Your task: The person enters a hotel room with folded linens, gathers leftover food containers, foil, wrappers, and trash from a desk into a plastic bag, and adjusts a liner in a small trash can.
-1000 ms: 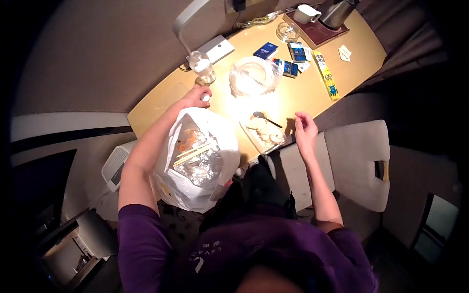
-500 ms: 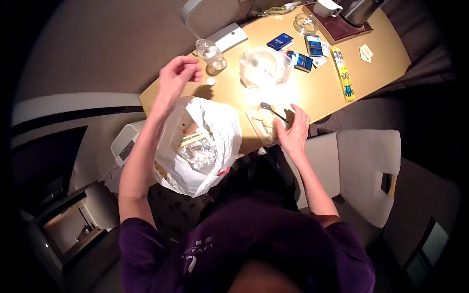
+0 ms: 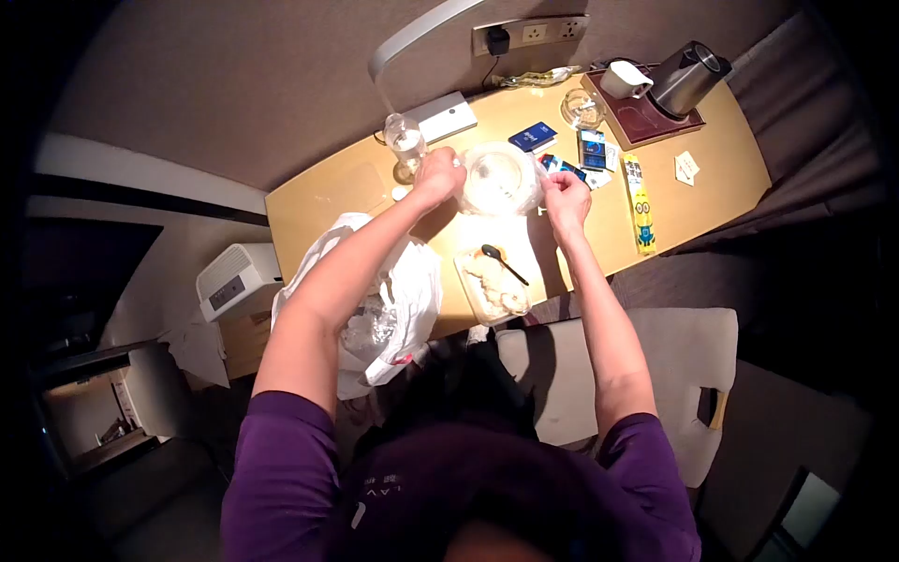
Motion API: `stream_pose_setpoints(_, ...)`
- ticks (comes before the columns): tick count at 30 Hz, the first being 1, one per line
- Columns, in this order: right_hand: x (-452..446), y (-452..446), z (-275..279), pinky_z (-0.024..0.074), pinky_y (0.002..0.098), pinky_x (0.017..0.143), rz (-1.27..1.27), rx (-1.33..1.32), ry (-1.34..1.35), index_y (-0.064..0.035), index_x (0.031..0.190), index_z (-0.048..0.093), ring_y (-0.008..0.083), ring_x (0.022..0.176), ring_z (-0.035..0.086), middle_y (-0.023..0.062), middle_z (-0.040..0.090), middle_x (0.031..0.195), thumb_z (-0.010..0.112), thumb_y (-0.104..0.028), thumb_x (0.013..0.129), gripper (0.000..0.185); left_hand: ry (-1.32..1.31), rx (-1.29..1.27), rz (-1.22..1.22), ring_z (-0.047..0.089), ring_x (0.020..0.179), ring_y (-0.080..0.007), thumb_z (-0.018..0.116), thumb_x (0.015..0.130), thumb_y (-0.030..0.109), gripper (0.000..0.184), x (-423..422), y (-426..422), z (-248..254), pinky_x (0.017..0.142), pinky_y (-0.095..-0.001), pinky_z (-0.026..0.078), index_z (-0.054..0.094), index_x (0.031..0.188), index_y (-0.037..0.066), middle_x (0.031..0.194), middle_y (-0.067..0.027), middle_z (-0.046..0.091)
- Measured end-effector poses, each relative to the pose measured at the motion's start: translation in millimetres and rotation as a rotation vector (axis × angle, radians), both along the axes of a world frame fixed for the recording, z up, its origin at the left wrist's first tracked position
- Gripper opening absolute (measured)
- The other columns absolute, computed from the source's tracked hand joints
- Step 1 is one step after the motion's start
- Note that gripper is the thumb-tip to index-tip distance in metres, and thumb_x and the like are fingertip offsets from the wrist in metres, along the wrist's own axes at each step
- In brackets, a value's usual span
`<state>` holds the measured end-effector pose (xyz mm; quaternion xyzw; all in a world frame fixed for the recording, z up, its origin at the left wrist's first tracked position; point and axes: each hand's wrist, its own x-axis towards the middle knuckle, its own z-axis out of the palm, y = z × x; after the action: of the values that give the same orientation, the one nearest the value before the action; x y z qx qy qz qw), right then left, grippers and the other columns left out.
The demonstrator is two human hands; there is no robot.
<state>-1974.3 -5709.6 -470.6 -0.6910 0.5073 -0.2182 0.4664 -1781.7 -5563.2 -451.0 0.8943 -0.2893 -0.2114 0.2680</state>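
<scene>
A round, pale bowl (image 3: 496,180) in thin clear plastic stands under the lamp's glare, its contents washed out. My left hand (image 3: 440,180) is closed at the left edge of this plastic. On the opposite side, my right hand (image 3: 567,199) pinches the plastic between thumb and fingers. Nearer to me lies a rectangular food tray (image 3: 489,292) of pale food, with a black spoon (image 3: 506,265) across it. A white plastic bag (image 3: 412,300) holding crumpled foil sits beneath my left forearm, which partly covers it.
Behind my left hand is a clear bottle (image 3: 405,140). Cigarette packs (image 3: 592,148), a glass ashtray (image 3: 582,110) and a long yellow packet (image 3: 641,211) lie to the right. A kettle (image 3: 688,80) and a white cup (image 3: 626,81) occupy a dark red tray (image 3: 655,126). A chair (image 3: 655,356) stands below.
My left hand has moved right from above the white bag to the bowl's plastic. My right hand has left the food tray and taken the plastic's right edge. The view has shifted.
</scene>
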Motion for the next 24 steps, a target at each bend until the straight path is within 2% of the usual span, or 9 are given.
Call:
stream_pose_setpoints(5,8.4,-6.7,-28.4,0.0504,0.0265,0.069,0.070,0.295,-0.385,-0.0013,0.087,0.070,0.0113,0.070,0.063,0.0044,0.069,0.076,0.079,-0.020,0.083,0.021,0.578,-0.179,0.185,0.070,0.086,-0.0219,0.071,0.083,0.022,0.025,-7.5,2.0,14.1,0.078,-0.0339,0.054,0.068,0.093,-0.001,0.090,-0.0164,0.071)
stream_pose_setpoints(7,17.1,-8.4,-34.2,0.0517,0.0295,0.071,0.055,0.251,-0.379,-0.0011,0.091,0.068,0.0160,0.071,0.064,0.0057,0.068,0.076,0.082,-0.026,0.081,0.031,0.390,-0.188,0.165,0.071,0.089,-0.0266,0.071,0.083,0.025,0.029,-19.2,-7.8,1.7,0.082,-0.0362,0.054,0.067,0.098,0.000,0.096,-0.0196,0.072)
stream_pose_setpoints(9,24.5,-4.9,-21.2,0.0535,0.0363,0.074,-0.056,0.042,-0.025,-0.0014,0.093,0.068,0.0253,0.073,0.067,0.0093,0.069,0.076,0.086,-0.035,0.074,0.043,0.093,-0.012,0.075,0.069,0.098,-0.0389,0.074,0.083,0.036,0.051,-32.5,-21.0,6.5,0.093,-0.0455,0.050,0.059,0.118,0.002,0.104,-0.0228,0.071)
stream_pose_setpoints(13,37.1,-28.5,-32.8,0.0538,0.0444,0.077,0.094,-0.018,0.292,-0.0013,0.080,0.071,0.0345,0.079,0.070,0.0198,0.070,0.078,0.079,-0.032,0.075,0.032,0.031,0.194,-0.001,0.067,0.103,-0.0384,0.073,0.086,0.043,0.074,-48.3,-40.9,6.7,0.092,-0.0540,0.045,0.039,0.144,0.012,0.111,-0.0208,0.069)
stream_pose_setpoints(15,37.4,-29.3,-19.4,0.0535,0.0437,0.075,0.117,-0.094,0.252,-0.0020,0.077,0.072,0.0330,0.077,0.070,0.0196,0.070,0.077,0.072,-0.026,0.079,0.024,-0.391,0.137,-0.265,0.069,0.094,-0.0377,0.070,0.089,0.044,0.071,-56.9,-36.5,0.6,0.081,-0.0544,0.049,0.041,0.148,0.018,0.107,-0.0207,0.068)
stream_pose_setpoints(17,38.7,-31.8,-17.1,0.0516,0.0358,0.068,-0.009,-0.075,0.057,-0.0031,0.074,0.070,0.0185,0.069,0.067,0.0098,0.071,0.072,0.075,-0.018,0.077,0.016,-0.347,0.168,-0.305,0.069,0.095,-0.0362,0.068,0.090,0.045,0.071,-53.7,-35.1,-3.6,0.080,-0.0546,0.048,0.040,0.151,0.022,0.110,-0.0200,0.067)
stream_pose_setpoints(19,39.2,-30.3,-12.5,0.0503,0.0320,0.066,0.013,-0.067,0.119,-0.0025,0.080,0.072,0.0156,0.069,0.065,0.0084,0.070,0.074,0.070,-0.009,0.080,0.007,-0.323,0.196,-0.353,0.069,0.096,-0.0346,0.067,0.091,0.045,0.071,-51.5,-35.6,0.0,0.080,-0.0548,0.047,0.040,0.153,0.026,0.112,-0.0193,0.066)
stream_pose_setpoints(22,45.0,-28.2,-16.5,0.0454,0.0243,0.064,-0.051,0.340,-0.430,-0.0006,0.088,0.070,0.0116,0.066,0.057,0.0030,0.067,0.079,0.065,0.001,0.083,0.007,-0.299,0.222,-0.347,0.067,0.103,-0.0324,0.068,0.090,0.045,0.068,-50.4,-40.1,6.2,0.088,-0.0543,0.045,0.044,0.151,0.026,0.118,-0.0146,0.066)
stream_pose_setpoints(24,29.0,-12.0,-3.8,0.0458,0.0263,0.067,0.183,-0.090,-0.390,-0.0013,0.091,0.068,0.0137,0.071,0.058,0.0045,0.063,0.079,0.061,0.005,0.082,0.013,-0.262,0.268,-0.338,0.068,0.101,-0.0322,0.067,0.091,0.043,0.064,-54.0,-41.5,4.9,0.086,-0.0545,0.045,0.048,0.148,0.022,0.114,-0.0138,0.067)
